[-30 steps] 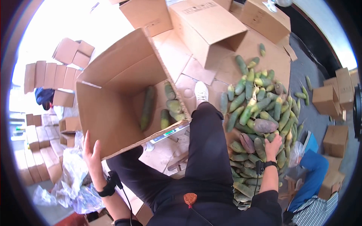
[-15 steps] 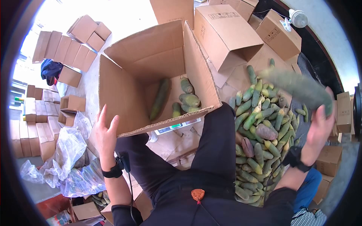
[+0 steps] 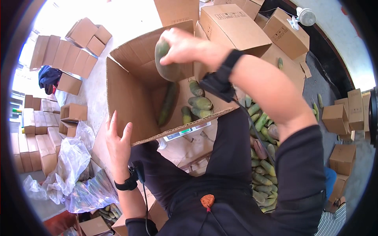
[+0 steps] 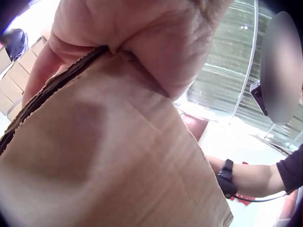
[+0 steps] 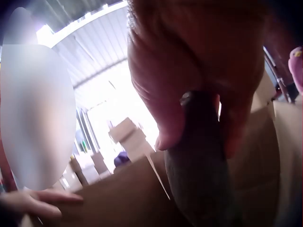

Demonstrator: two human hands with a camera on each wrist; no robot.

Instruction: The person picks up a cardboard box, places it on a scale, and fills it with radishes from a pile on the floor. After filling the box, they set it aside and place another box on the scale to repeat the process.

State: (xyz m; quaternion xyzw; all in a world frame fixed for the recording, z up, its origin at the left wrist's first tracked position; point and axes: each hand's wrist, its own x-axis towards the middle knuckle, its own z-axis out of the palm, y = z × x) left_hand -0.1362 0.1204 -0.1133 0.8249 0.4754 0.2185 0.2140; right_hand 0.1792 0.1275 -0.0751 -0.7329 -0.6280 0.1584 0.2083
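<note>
My right hand (image 3: 184,46) grips a large green radish (image 3: 171,71) from above, over the open cardboard box (image 3: 125,106). In the right wrist view thumb and fingers lie on either side of the radish's dark upper end (image 5: 201,123). Inside the box, one long dark green radish (image 3: 168,104) lies apart from several shorter ones (image 3: 201,103). My left hand (image 3: 119,144) rests at the box's near left corner, fingers straight and thumb spread. The left wrist view shows its palm against the cardboard corner (image 4: 128,123).
A scale (image 3: 188,133) shows under the box's near edge. To the right a heap of green radishes (image 3: 263,181) is partly hidden by my right arm. More cartons (image 3: 236,29) stand behind, and plastic bags (image 3: 75,157) lie at the left. Another person's striped clothing (image 3: 332,220) shows lower right.
My right hand reached into the heap, lifted out a large green radish and swung it left over the box. The left hand has stayed at the box corner.
</note>
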